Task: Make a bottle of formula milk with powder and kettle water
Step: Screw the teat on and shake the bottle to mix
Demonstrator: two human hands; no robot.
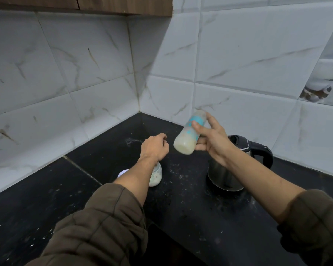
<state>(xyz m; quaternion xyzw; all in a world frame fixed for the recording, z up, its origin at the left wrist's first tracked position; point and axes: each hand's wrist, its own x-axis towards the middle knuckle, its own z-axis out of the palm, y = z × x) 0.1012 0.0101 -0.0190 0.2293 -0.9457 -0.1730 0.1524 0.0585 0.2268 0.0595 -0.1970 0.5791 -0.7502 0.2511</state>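
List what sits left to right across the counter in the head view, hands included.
White lid → powder jar, partly behind the left forearm → left hand, nothing visibly held → milk bottle, tilted and held off the counter → right hand → kettle.

Corner of a kitchen, tiled in white marble-look wall tiles (238, 54) with grey and brownish veins, grout lines darkened at the corner seam (136, 89). Black speckled stone countertop (190, 217) below, glossy, dusted with pale specks and a wet smear near the back. Pale joint line (81, 169) crossing the counter at the left. Brown wooden wall cabinet (104, 4) along the top edge. One decorative picture tile (323, 77) at the far right. Even, cool, soft lighting.
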